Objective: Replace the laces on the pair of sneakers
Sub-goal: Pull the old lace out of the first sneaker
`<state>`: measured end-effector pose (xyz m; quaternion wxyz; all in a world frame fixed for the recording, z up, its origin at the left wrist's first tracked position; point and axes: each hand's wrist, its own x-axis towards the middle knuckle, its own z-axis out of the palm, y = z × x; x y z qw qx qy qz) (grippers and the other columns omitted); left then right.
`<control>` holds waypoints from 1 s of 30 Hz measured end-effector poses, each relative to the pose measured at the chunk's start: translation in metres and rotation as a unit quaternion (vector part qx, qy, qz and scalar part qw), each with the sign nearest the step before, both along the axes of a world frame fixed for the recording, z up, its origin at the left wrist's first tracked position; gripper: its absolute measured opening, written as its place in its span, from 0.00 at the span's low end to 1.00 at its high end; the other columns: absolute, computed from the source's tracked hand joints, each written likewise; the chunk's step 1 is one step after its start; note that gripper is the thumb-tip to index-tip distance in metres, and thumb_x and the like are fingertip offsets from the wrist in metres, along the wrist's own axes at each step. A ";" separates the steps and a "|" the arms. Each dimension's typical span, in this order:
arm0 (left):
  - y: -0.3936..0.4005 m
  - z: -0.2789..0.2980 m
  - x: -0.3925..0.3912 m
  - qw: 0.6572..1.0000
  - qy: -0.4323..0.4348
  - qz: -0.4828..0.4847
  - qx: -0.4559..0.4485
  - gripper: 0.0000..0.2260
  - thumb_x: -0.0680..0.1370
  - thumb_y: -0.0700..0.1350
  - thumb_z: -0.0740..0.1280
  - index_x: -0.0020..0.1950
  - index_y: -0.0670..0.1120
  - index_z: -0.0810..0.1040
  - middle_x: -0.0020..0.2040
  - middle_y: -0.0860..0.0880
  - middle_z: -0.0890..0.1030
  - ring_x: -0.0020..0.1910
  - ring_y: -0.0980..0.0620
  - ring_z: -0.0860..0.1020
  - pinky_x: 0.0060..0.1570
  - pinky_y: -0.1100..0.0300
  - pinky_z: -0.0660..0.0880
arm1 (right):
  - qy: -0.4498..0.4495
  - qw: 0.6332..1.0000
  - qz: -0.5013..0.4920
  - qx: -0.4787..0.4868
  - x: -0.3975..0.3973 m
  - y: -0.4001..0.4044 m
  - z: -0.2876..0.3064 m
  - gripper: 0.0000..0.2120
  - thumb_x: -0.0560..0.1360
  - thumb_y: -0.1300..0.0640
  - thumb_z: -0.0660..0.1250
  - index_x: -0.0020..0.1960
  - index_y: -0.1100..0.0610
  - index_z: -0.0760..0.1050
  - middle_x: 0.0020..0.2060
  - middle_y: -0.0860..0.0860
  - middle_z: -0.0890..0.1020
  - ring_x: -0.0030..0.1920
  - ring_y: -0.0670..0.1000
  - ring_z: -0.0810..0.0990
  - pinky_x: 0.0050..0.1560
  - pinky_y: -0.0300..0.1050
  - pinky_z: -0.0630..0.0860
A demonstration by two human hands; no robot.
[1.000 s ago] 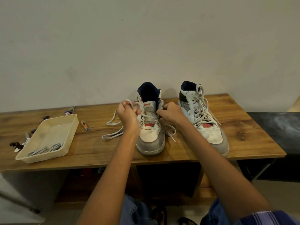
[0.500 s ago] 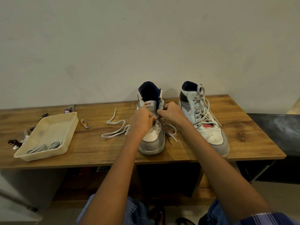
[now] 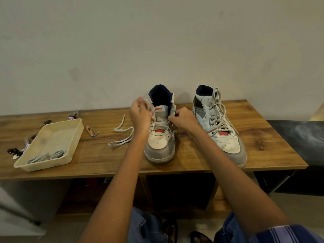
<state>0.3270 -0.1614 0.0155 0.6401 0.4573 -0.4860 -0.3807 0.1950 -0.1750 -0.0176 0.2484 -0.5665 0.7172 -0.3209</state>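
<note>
Both hands work the left sneaker (image 3: pixel 160 135): my left hand (image 3: pixel 140 114) has pulled its pinched lace (image 3: pixel 121 135) up toward 11 o'clock, freeing another eyelet, while my right hand (image 3: pixel 183 119) pinches the other side.

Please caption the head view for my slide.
Both hands work the lace on the left sneaker; the right sneaker stays laced.
</note>
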 end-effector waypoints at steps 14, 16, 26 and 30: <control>-0.006 -0.028 -0.002 0.870 -0.485 -0.079 0.040 0.08 0.78 0.45 0.66 0.50 0.45 0.83 0.49 0.47 0.83 0.45 0.53 0.77 0.38 0.62 0.70 | 0.005 1.000 0.000 -0.008 0.000 0.001 0.000 0.13 0.73 0.53 0.66 0.32 0.54 0.67 0.28 0.48 0.71 0.31 0.47 0.69 0.31 0.41 0.65; -0.004 -0.030 -0.006 0.908 -0.418 0.002 -0.001 0.08 0.79 0.42 0.63 0.49 0.43 0.82 0.48 0.49 0.82 0.45 0.54 0.77 0.36 0.68 0.69 | 0.001 1.000 0.004 -0.005 -0.001 0.001 0.000 0.14 0.74 0.53 0.66 0.32 0.54 0.68 0.28 0.48 0.71 0.32 0.47 0.70 0.32 0.42 0.66; -0.004 -0.002 0.014 0.993 -0.119 0.020 0.013 0.08 0.81 0.50 0.57 0.55 0.46 0.69 0.36 0.51 0.75 0.27 0.58 0.72 0.25 0.66 0.68 | 0.001 1.000 0.002 -0.002 -0.001 0.000 0.000 0.14 0.73 0.54 0.66 0.30 0.54 0.67 0.28 0.49 0.72 0.33 0.50 0.72 0.34 0.42 0.66; -0.007 -0.017 0.011 0.861 -0.500 -0.095 -0.016 0.16 0.76 0.56 0.65 0.61 0.51 0.76 0.49 0.54 0.78 0.46 0.57 0.75 0.38 0.63 0.69 | 0.003 1.000 0.007 -0.003 -0.001 0.000 -0.001 0.14 0.73 0.52 0.67 0.32 0.54 0.68 0.29 0.49 0.72 0.36 0.51 0.73 0.35 0.43 0.67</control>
